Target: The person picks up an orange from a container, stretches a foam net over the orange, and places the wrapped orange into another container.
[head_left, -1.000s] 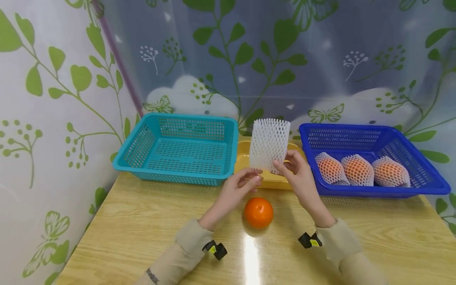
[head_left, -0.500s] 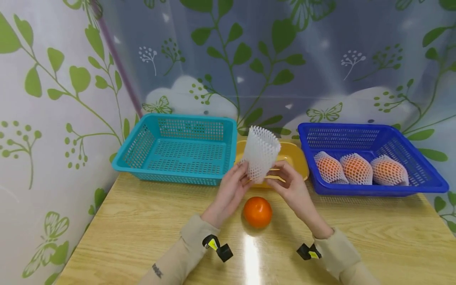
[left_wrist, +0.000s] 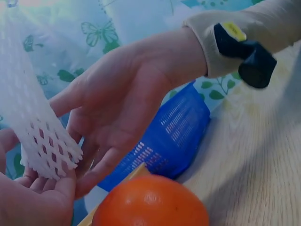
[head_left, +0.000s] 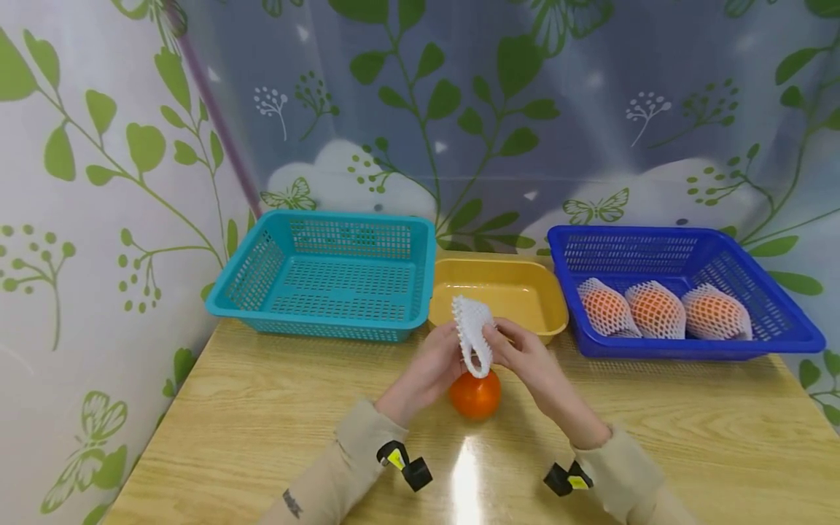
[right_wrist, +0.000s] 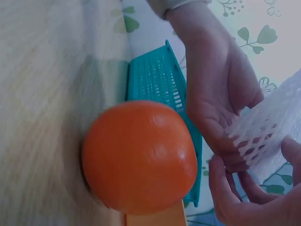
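Both hands hold a white foam fruit net [head_left: 474, 332] over the table's middle. My left hand [head_left: 429, 368] grips it from the left, some fingers hidden behind the mesh. From the right, my right hand [head_left: 528, 361] pinches it, thumb against its side. The net tilts toward me, one open end facing down near a smooth, glossy round orange fruit [head_left: 475, 397], which rests on the table just below the hands. In the right wrist view, the bare fruit [right_wrist: 141, 157] stands close in front, with the net's mesh edge [right_wrist: 256, 141] between the fingers of both hands.
A teal basket [head_left: 321, 324] stands at the back left. A yellow tray [head_left: 499, 273] sits behind the hands. At the back right, a blue basket [head_left: 702, 348] holds three net-wrapped orange fruits [head_left: 658, 311]. A patterned curtain hangs behind the wooden table [head_left: 262, 408].
The net has come down from above the yellow tray toward the fruit and tipped toward me. My left hand has taken hold of it too; the fruit has stayed put.
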Action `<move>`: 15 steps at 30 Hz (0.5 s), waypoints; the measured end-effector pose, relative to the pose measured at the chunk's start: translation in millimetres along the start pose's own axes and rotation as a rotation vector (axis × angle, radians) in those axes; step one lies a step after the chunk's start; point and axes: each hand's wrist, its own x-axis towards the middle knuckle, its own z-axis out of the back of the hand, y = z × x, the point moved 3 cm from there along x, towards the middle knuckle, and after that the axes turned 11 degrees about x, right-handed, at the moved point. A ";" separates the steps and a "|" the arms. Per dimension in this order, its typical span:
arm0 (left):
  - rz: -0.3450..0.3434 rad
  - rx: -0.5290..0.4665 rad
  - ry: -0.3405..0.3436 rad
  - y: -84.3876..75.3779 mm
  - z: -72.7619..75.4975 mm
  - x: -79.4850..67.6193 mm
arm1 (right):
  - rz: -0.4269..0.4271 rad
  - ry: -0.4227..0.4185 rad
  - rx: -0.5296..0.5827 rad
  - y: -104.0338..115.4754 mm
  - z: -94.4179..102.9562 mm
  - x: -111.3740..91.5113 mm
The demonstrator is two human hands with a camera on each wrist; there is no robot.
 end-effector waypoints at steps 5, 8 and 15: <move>0.025 0.026 -0.055 4.3 4.0 -2.3 | 0.011 -0.116 0.124 -3.3 0.7 -5.4; 0.049 0.005 -0.059 6.2 5.9 -3.6 | 0.028 -0.083 0.281 -2.4 1.6 -7.6; 0.072 -0.082 -0.011 7.7 8.4 -7.4 | -0.015 0.025 0.603 0.3 1.2 -11.2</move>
